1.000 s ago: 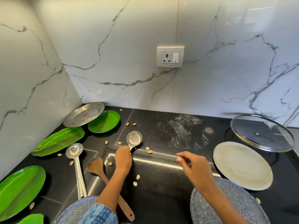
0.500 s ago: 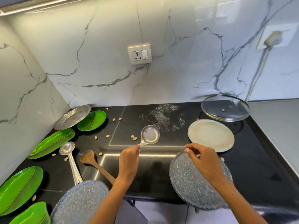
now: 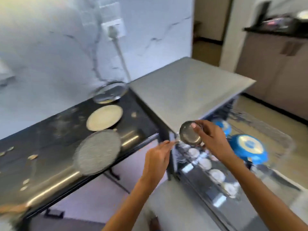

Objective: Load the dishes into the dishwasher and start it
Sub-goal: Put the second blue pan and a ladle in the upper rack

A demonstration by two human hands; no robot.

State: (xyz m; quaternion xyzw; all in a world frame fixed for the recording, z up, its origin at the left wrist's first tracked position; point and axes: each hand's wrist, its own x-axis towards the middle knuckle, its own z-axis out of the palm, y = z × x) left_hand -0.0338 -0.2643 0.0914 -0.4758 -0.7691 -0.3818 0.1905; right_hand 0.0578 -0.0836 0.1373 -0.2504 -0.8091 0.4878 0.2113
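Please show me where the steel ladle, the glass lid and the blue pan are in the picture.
steel ladle (image 3: 190, 133), head view, inside of its round bowl.
glass lid (image 3: 109, 92), head view, middle of the glass, by the wall.
blue pan (image 3: 249, 147), head view, its round base, in the dishwasher rack.

My whole view is motion-smeared. The small white dishes (image 3: 204, 163) in the open dishwasher's lower rack (image 3: 208, 185) blur past identifying, and my right hand (image 3: 214, 140) hides part of the round steel ladle bowl (image 3: 189, 133). The black countertop (image 3: 50, 147) runs off the left edge.
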